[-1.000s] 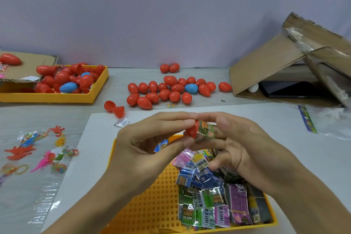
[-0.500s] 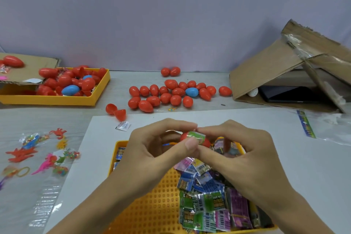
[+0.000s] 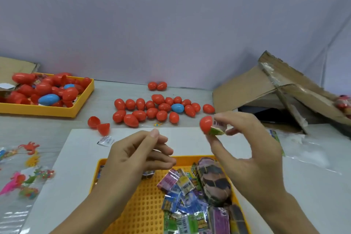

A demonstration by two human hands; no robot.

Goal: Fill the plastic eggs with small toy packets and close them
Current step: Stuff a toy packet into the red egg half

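Note:
My right hand (image 3: 247, 150) pinches a red egg half (image 3: 206, 124) with a folded toy packet (image 3: 218, 128) sticking out of it, held above the white sheet. My left hand (image 3: 136, 159) hovers lower left with loosely curled fingers and holds nothing. Below both hands a yellow tray (image 3: 133, 205) holds several small toy packets (image 3: 182, 192). Two loose red egg halves (image 3: 98, 124) lie on the table beyond the sheet. A group of closed red eggs (image 3: 152, 110) with one blue egg (image 3: 177, 107) sits farther back.
A second yellow tray (image 3: 57, 110) with red and blue eggs stands at the back left. A torn cardboard box (image 3: 266, 89) lies at the back right. Bagged rubbery toys (image 3: 24, 173) lie on the left. A small white sachet (image 3: 105, 140) rests on the sheet.
My hands have come apart. The right hand lifted the egg half with the packet up and to the right; the left hand let go and dropped back to the left.

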